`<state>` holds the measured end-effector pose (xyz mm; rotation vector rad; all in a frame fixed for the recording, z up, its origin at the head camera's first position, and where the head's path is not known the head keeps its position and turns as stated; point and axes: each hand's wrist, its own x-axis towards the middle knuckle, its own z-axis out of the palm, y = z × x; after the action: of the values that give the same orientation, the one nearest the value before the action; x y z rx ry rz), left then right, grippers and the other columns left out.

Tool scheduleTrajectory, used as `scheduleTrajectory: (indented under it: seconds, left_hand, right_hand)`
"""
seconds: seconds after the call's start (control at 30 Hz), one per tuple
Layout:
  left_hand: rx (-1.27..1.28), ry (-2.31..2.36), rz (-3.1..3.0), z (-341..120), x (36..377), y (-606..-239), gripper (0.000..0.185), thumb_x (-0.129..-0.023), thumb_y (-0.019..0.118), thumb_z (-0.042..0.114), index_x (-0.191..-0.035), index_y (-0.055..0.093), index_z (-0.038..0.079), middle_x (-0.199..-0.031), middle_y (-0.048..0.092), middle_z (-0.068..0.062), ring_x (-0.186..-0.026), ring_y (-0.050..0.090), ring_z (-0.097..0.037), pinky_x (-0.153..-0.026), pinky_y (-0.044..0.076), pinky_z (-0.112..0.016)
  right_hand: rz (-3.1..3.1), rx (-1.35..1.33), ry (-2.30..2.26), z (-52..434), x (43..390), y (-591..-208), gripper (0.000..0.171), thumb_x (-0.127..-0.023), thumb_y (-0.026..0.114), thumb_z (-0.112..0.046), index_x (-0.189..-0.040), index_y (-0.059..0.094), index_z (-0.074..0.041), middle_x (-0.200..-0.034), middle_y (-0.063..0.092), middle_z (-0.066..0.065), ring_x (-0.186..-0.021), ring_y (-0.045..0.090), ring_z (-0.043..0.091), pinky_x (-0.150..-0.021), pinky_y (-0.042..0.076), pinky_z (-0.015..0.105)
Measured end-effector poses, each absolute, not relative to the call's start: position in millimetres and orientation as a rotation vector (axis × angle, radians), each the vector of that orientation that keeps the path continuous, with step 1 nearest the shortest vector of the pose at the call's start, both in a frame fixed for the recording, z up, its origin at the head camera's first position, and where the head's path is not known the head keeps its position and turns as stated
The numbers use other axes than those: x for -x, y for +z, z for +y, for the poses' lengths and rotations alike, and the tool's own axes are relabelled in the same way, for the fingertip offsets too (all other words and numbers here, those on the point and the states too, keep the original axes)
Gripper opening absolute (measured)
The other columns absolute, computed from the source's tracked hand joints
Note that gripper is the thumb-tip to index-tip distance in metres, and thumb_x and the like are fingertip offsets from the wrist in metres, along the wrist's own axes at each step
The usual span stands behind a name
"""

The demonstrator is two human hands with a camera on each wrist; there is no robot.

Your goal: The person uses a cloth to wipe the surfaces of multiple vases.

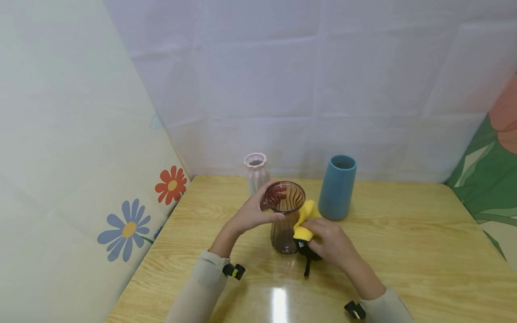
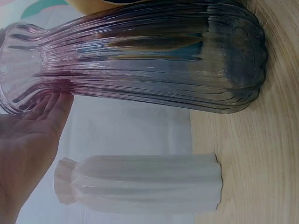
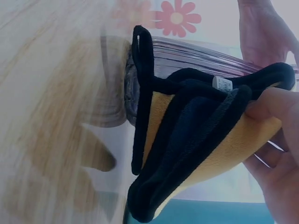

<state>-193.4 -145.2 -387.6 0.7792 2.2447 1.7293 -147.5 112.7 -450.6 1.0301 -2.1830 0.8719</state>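
Observation:
A ribbed, see-through glass vase (image 1: 282, 231), purplish-red at the top and smoky grey lower down, stands upright on the table. Below its flared rim, my left hand (image 1: 252, 213) holds the neck, thumb in front and fingers behind. My right hand (image 1: 333, 242) pinches a yellow cloth (image 1: 308, 211) with black edging at the vase's right side. In the right wrist view the cloth (image 3: 233, 144) hangs in folds, showing a dark underside, a hanging loop and a small white label; it overlaps part of the vase (image 3: 187, 58).
Behind the left hand stands a pale pink fluted vase (image 1: 257, 177), seen whole in the left wrist view. A blue tapered vase (image 1: 337, 190) is just behind the right hand. All stand on a wood-grain table (image 1: 412, 233), with a white sheet (image 1: 258, 80) hanging beyond its far edge.

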Motion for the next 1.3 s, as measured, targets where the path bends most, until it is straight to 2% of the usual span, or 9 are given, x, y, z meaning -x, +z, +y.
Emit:
scheduleTrajectory:
  seconds: [0.17,0.43,0.57,0.87,1.3]
  left_hand:
    - [-0.775,1.723,2.247,-146,194,-388,0.106,-0.079,0.087,0.040,-0.159,0.023,0.009,-0.148,0.049,-0.009,-0.137,0.049,-0.027,-0.117,0.039,-0.045]
    - [-0.756,1.720,2.262,-146,193,-388,0.099,-0.081,0.087,0.034,-0.158,0.026,0.018,-0.150,0.047,-0.009,-0.138,0.048,-0.027,-0.117,0.039,-0.044]
    - [-0.760,1.723,2.261,-146,192,-388,0.098,-0.082,0.086,0.029,-0.158,0.026,0.017,-0.151,0.046,-0.010,-0.138,0.048,-0.029,-0.117,0.038,-0.045]
    - [-0.771,1.723,2.255,-144,192,-387,0.096,-0.083,0.085,0.029,-0.158,0.027,0.017,-0.152,0.046,-0.010,-0.139,0.047,-0.029,-0.117,0.038,-0.045]
    - [-0.797,1.707,2.254,-140,192,-386,0.102,-0.080,0.087,0.039,-0.159,0.027,0.014,-0.151,0.046,-0.006,-0.138,0.047,-0.027,-0.117,0.038,-0.044]
  right_hand:
    - [-2.266,-1.030,0.849,115,146,-453,0.036,-0.068,0.080,0.006,-0.101,0.075,-0.007,-0.100,0.075,0.003,-0.091,0.071,0.019,-0.079,0.062,0.035]
    - [-2.342,-1.061,0.782,117,147,-458,0.035,-0.069,0.081,0.004,-0.101,0.075,-0.009,-0.099,0.075,0.001,-0.089,0.070,0.017,-0.078,0.061,0.034]
    - [-2.419,-1.081,0.756,118,147,-459,0.035,-0.070,0.080,0.004,-0.102,0.075,-0.009,-0.101,0.075,0.002,-0.092,0.071,0.021,-0.081,0.061,0.037]
    - [-2.576,-1.072,0.715,120,148,-462,0.033,-0.073,0.079,0.002,-0.103,0.075,-0.009,-0.104,0.075,0.002,-0.096,0.071,0.022,-0.084,0.061,0.040]
    - [-2.709,-1.104,0.604,120,152,-465,0.027,-0.077,0.077,-0.001,-0.103,0.076,-0.010,-0.103,0.073,0.002,-0.094,0.069,0.020,-0.082,0.059,0.038]
